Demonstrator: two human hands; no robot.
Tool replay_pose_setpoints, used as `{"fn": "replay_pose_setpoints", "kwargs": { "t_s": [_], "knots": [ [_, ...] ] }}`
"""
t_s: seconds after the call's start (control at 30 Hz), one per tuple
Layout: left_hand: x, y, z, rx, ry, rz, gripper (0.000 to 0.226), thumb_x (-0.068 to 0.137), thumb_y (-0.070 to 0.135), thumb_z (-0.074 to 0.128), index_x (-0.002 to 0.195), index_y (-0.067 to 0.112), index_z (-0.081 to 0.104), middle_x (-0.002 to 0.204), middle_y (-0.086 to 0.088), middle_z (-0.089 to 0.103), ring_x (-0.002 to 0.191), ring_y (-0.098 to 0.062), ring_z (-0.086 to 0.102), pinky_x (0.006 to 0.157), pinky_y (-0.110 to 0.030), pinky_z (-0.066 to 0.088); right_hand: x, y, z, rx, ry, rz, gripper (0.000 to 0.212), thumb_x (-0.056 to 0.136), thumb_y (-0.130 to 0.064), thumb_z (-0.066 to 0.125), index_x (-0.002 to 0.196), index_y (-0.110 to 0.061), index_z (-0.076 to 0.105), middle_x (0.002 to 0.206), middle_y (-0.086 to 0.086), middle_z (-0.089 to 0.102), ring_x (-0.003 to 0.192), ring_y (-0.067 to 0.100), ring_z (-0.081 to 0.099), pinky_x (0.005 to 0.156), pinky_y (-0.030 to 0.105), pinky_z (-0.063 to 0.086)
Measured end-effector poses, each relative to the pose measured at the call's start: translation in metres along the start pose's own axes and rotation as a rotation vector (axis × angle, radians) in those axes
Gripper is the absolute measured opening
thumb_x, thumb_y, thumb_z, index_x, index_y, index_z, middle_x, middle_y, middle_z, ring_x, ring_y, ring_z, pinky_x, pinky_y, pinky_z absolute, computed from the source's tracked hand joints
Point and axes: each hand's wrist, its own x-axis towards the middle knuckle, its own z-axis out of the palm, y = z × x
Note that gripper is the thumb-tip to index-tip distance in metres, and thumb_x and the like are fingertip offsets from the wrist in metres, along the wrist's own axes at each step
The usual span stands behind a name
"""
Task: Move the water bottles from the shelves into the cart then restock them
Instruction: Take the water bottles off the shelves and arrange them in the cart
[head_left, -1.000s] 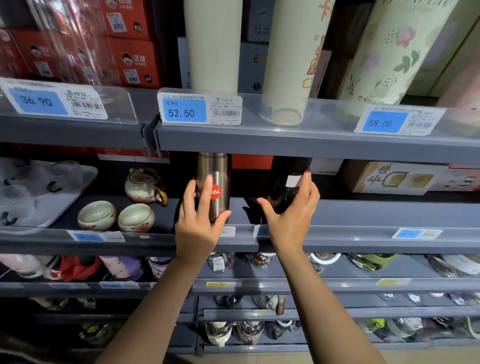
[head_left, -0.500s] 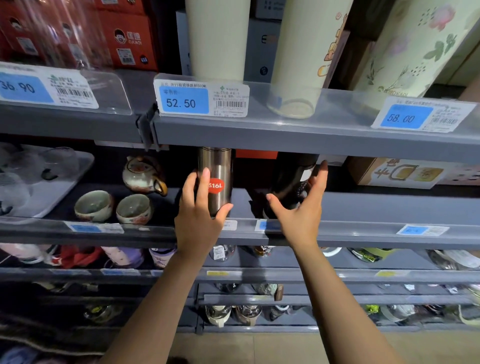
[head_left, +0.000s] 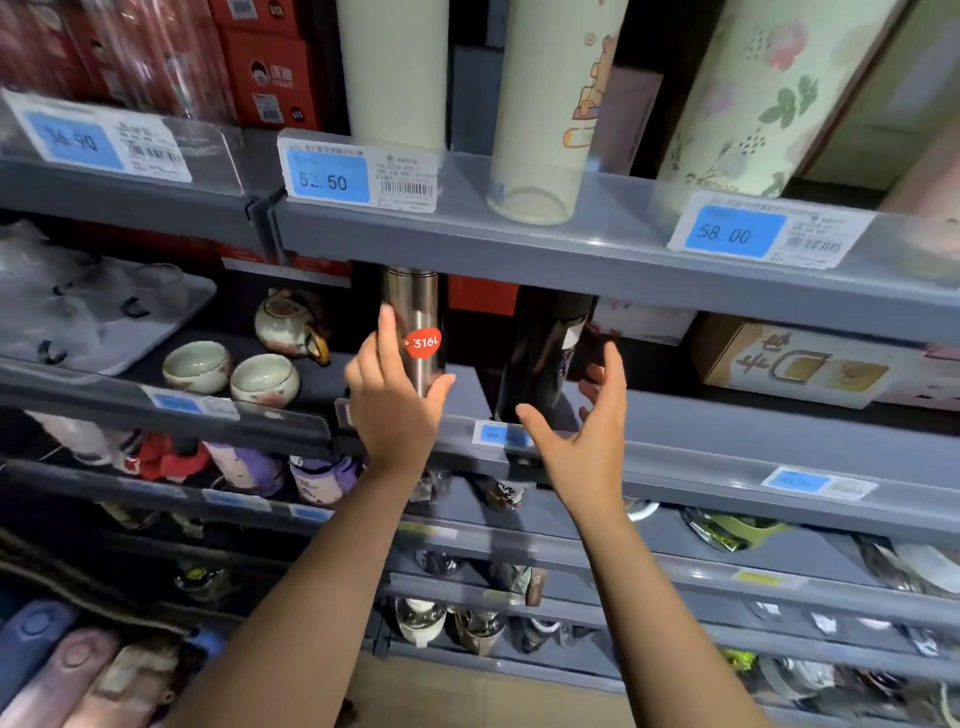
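Note:
A steel bottle with a red 316L sticker stands on the middle shelf, its top hidden by the shelf above. My left hand grips its lower half, with the index finger up its left side and the thumb at its right. To its right a black bottle leans with its top to the right. My right hand holds it near the base, thumb in front and fingers round its right side.
Two tea cups and a teapot sit left of the steel bottle. A cardboard box lies to the right. Tall cream tumblers stand on the upper shelf. Lower shelves hold several bottles. Pastel bottles lie at bottom left.
My right hand has slid from the black bottle's front down to its base, and the bottle now leans. My left hand stays on the steel bottle.

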Motion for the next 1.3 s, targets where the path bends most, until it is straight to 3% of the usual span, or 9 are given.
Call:
{"fn": "replay_pose_setpoints", "kwargs": {
  "t_s": [0.13, 0.2, 0.37, 0.57, 0.7, 0.93, 1.03, 1.13, 1.3],
  "knots": [
    [-0.006, 0.006, 0.006, 0.038, 0.078, 0.007, 0.109, 0.062, 0.043, 0.084, 0.146, 0.007, 0.026, 0.126, -0.023, 0.053, 0.104, -0.037, 0.053, 0.091, -0.041, 0.042, -0.018, 0.007, -0.027, -0.004, -0.053, -0.021, 0.095, 0.080, -0.026, 0.076, 0.150, -0.032, 0.012, 0.147, 0.001, 0.031, 0.132, 0.016, 0.038, 0.098, 0.023, 0.037],
    [-0.008, 0.006, 0.003, 0.055, 0.126, 0.041, 0.105, 0.064, 0.046, 0.082, 0.144, 0.001, 0.031, 0.124, -0.024, 0.054, 0.102, -0.035, 0.052, 0.089, -0.043, 0.045, -0.028, 0.009, -0.038, -0.020, -0.080, -0.030, 0.090, 0.082, -0.027, 0.074, 0.150, -0.031, 0.015, 0.146, 0.000, 0.033, 0.132, 0.016, 0.038, 0.104, 0.033, 0.041],
    [-0.013, 0.012, -0.004, -0.095, 0.116, 0.027, 0.080, 0.085, 0.033, 0.067, 0.147, 0.002, 0.028, 0.135, -0.018, 0.049, 0.116, -0.029, 0.051, 0.100, -0.039, 0.044, -0.039, 0.011, -0.055, -0.015, -0.149, -0.013, 0.083, 0.084, -0.029, 0.073, 0.149, -0.031, 0.020, 0.146, -0.002, 0.035, 0.130, 0.017, 0.041, 0.103, 0.048, 0.043],
    [-0.009, 0.031, -0.008, 0.026, 0.055, -0.176, 0.096, 0.079, 0.041, 0.073, 0.152, 0.016, 0.016, 0.131, -0.014, 0.048, 0.114, -0.032, 0.052, 0.092, -0.045, 0.042, -0.052, 0.015, -0.051, -0.017, -0.232, 0.010, 0.079, 0.084, -0.018, 0.072, 0.148, -0.026, 0.025, 0.138, 0.000, 0.042, 0.118, 0.018, 0.053, 0.093, 0.033, 0.051],
    [-0.012, 0.033, -0.006, 0.121, 0.076, -0.156, 0.100, 0.073, 0.054, 0.070, 0.151, 0.015, 0.021, 0.128, -0.012, 0.052, 0.106, -0.030, 0.056, 0.083, -0.044, 0.048, -0.054, 0.016, -0.042, 0.008, -0.294, -0.015, 0.072, 0.084, -0.013, 0.072, 0.144, -0.020, 0.033, 0.132, -0.002, 0.043, 0.113, 0.020, 0.056, 0.091, 0.036, 0.053],
    [-0.023, 0.002, -0.043, 0.132, 0.031, -0.049, 0.094, 0.075, 0.070, 0.053, 0.148, 0.018, 0.024, 0.128, -0.016, 0.054, 0.109, -0.031, 0.057, 0.081, -0.043, 0.052, -0.063, -0.012, 0.006, 0.161, -0.353, 0.020, 0.061, 0.088, -0.015, 0.067, 0.140, -0.026, 0.037, 0.136, -0.005, 0.040, 0.116, 0.013, 0.052, 0.083, 0.011, 0.048],
    [-0.031, -0.018, -0.081, 0.101, -0.020, -0.050, 0.086, 0.081, 0.054, 0.066, 0.148, 0.015, 0.028, 0.127, -0.014, 0.053, 0.113, -0.029, 0.053, 0.086, -0.041, 0.049, -0.076, -0.030, 0.045, 0.203, -0.421, -0.001, 0.055, 0.089, -0.014, 0.065, 0.137, -0.026, 0.041, 0.134, -0.002, 0.043, 0.111, 0.009, 0.053, 0.093, 0.027, 0.049],
    [-0.050, -0.047, -0.129, 0.189, -0.012, -0.049, 0.073, 0.084, 0.046, 0.062, 0.144, 0.016, 0.033, 0.123, -0.012, 0.054, 0.107, -0.030, 0.055, 0.080, -0.040, 0.050, -0.098, -0.052, 0.087, 0.231, -0.515, -0.037, 0.047, 0.088, -0.012, 0.065, 0.130, -0.026, 0.049, 0.132, 0.001, 0.046, 0.112, 0.010, 0.053, 0.097, 0.034, 0.048],
    [-0.113, -0.114, -0.219, 0.332, -0.001, -0.257, 0.071, 0.080, 0.030, 0.070, 0.143, 0.019, 0.038, 0.128, -0.010, 0.051, 0.108, -0.031, 0.053, 0.081, -0.042, 0.050, -0.168, -0.078, 0.163, 0.190, -0.708, -0.144, 0.041, 0.088, -0.021, 0.067, 0.126, -0.019, 0.054, 0.127, 0.003, 0.047, 0.112, 0.020, 0.053, 0.093, 0.041, 0.049]
  ]
}}
